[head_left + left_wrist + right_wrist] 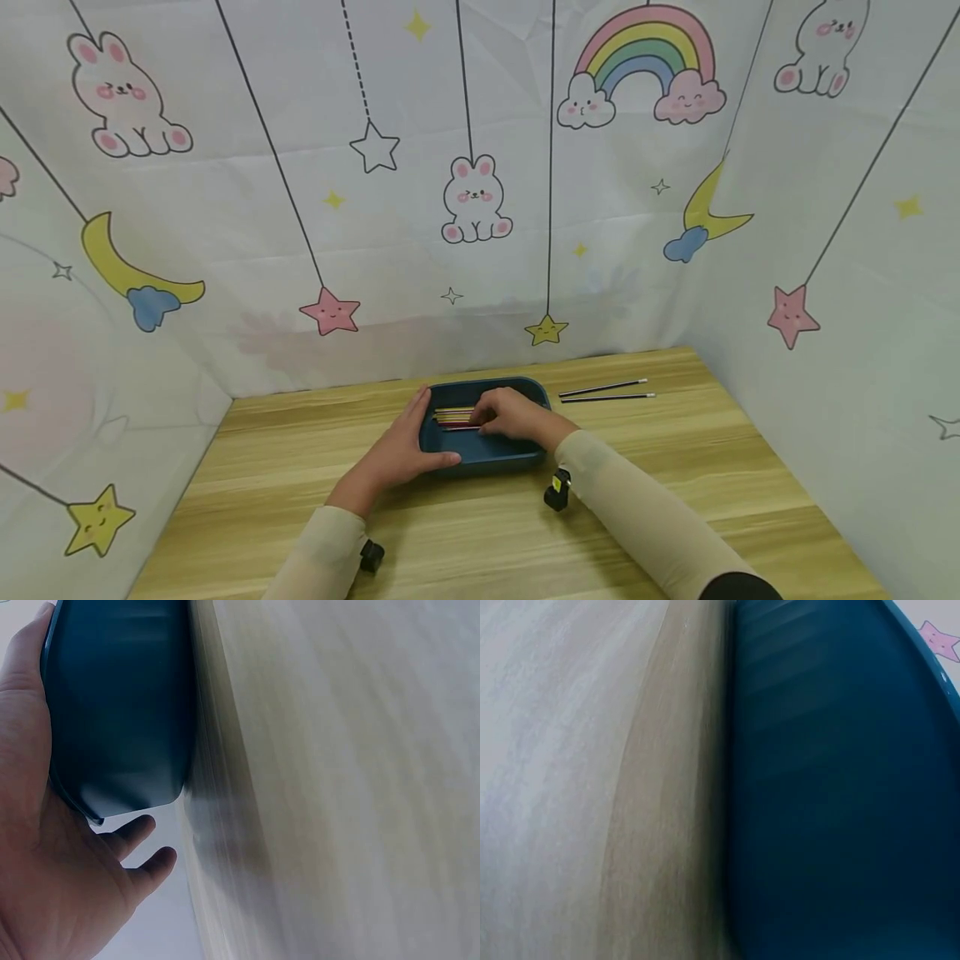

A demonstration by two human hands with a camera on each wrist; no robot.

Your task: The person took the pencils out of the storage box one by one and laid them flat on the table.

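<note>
A dark blue tray stands on the wooden table, with several thin colored pencils lying side by side in its left part. My left hand spans the tray's left end, thumb along the front rim and fingers at the back left corner; the left wrist view shows the hand against the tray's outer wall. Inside the tray, my right hand has bent fingers at the right ends of the pencils; whether it pinches one is hidden. The right wrist view shows just the tray's wall and the table.
Two dark pencils with white ends, an upper one and a lower one, lie on the table right of the tray. A printed cloth with rabbits, stars and a rainbow rises behind the table and at both sides.
</note>
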